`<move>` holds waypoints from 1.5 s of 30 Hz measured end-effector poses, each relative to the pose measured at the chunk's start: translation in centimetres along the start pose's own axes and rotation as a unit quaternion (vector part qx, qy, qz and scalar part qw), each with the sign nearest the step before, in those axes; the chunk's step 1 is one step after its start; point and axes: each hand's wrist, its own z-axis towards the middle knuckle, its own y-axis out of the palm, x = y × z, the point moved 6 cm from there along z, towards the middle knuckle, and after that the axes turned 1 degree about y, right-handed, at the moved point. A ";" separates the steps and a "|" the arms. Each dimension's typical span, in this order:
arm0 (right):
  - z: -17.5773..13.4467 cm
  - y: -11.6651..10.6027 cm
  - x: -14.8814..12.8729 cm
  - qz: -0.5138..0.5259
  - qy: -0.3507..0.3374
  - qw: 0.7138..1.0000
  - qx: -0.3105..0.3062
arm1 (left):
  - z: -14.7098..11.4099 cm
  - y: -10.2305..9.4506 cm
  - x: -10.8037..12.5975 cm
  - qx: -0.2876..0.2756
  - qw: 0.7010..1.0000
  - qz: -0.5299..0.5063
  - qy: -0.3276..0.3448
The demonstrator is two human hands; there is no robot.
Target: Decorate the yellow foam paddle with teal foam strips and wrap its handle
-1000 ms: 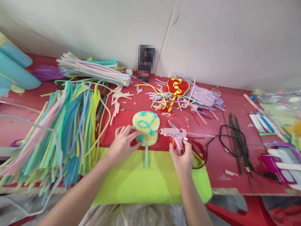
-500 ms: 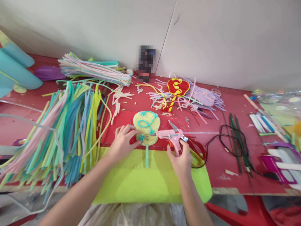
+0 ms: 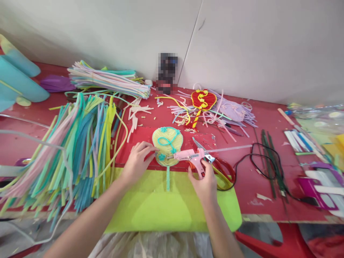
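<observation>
My right hand (image 3: 204, 181) is wrapped round the handle of a pink hot glue gun (image 3: 197, 154), with a clear glue stick (image 3: 231, 148) protruding from its back. The gun's metal nozzle points left, over the lower part of a round pale-yellow fan (image 3: 163, 134) made of pipe cleaners. Teal flowers and a teal loop decorate the fan; its teal handle (image 3: 168, 179) points toward me. My left hand (image 3: 139, 161) is at the fan's left edge, thumb and forefinger pinched together near the lower teal flower (image 3: 161, 157). Whatever those fingertips hold is too small to make out.
Red-handled scissors (image 3: 223, 166) lie behind the right hand, beside the gun's black cord (image 3: 251, 154). Bundled pipe cleaners (image 3: 80, 150) fill the left side. A red and yellow fan (image 3: 203, 100) lies at the back. A lime-green mat (image 3: 172, 211) covers the near edge.
The glue gun has shifted left and slightly down, and its nozzle has tilted. My left hand has drawn slightly back from the lower flower, its fingers closer together. The fan has stayed put.
</observation>
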 end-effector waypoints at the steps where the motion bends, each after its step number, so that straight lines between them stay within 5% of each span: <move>1: 0.0 0.0 0.0 -0.001 -0.002 1.000 0.004 | 0.0 0.2 0.2 -0.019 1.000 -0.001 0.020; 5: 0.1 -0.1 0.2 0.001 0.002 1.000 0.010 | 0.0 0.9 0.6 -0.070 0.996 0.017 0.061; 15: 0.2 -0.3 0.3 0.006 0.018 1.000 0.013 | -0.2 1.4 1.0 -0.085 0.993 0.020 0.085; 22: 0.2 -0.3 0.5 0.016 0.032 0.999 0.013 | 0.2 0.5 0.7 -0.036 0.999 0.035 0.015; 45: 0.2 -0.2 1.0 0.045 0.061 0.997 0.016 | 0.1 0.7 1.5 -0.045 0.996 0.058 0.046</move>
